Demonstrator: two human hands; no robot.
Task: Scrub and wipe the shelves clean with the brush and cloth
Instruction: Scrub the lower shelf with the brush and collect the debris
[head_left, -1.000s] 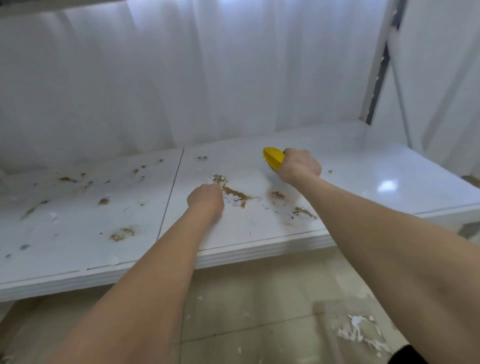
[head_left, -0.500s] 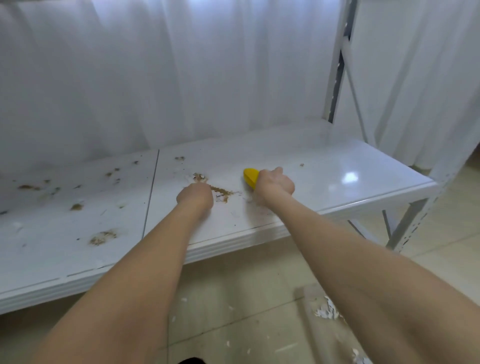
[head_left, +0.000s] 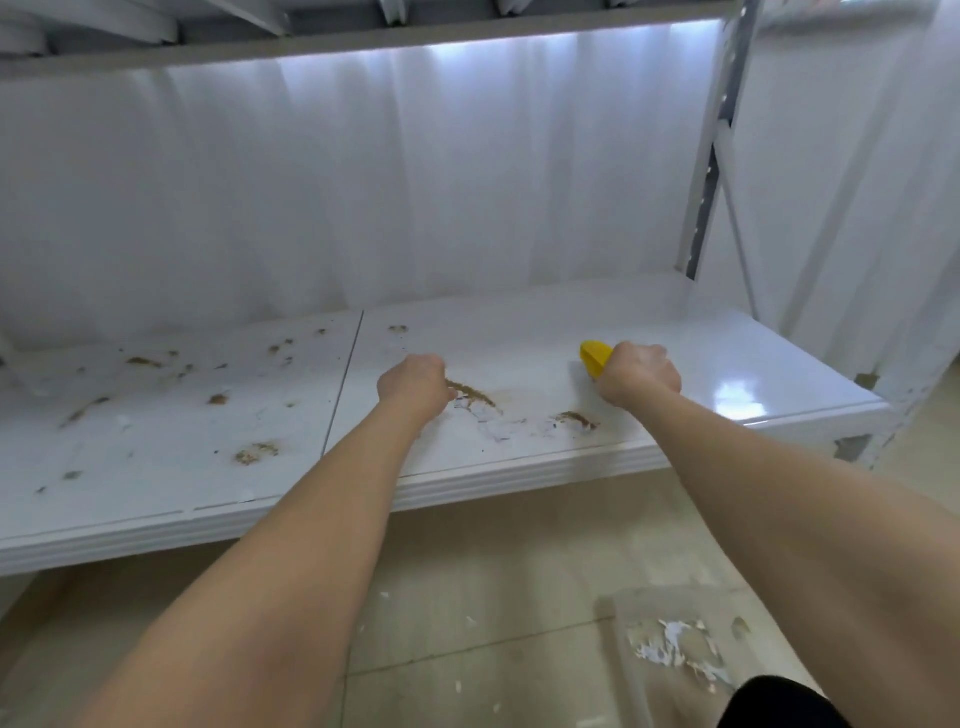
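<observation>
Scrubbing the brown streaks (head_left: 470, 397) likely calls for short, firm strokes with the yellow brush (head_left: 595, 358). The right hand (head_left: 639, 382) grips it on the shelf (head_left: 701, 353), a little right of the dirt. Work it leftward over the stains, bristles flat. The left hand (head_left: 415, 384) rests curled beside the streak; whether it holds the cloth cannot be told.

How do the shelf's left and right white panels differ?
Left white shelf panel: brown dirt spots all over, no hand on it. Right white shelf panel: brown smears only in its left half, glossy far end, left hand and right hand with yellow brush on it. Both flat, white.
</observation>
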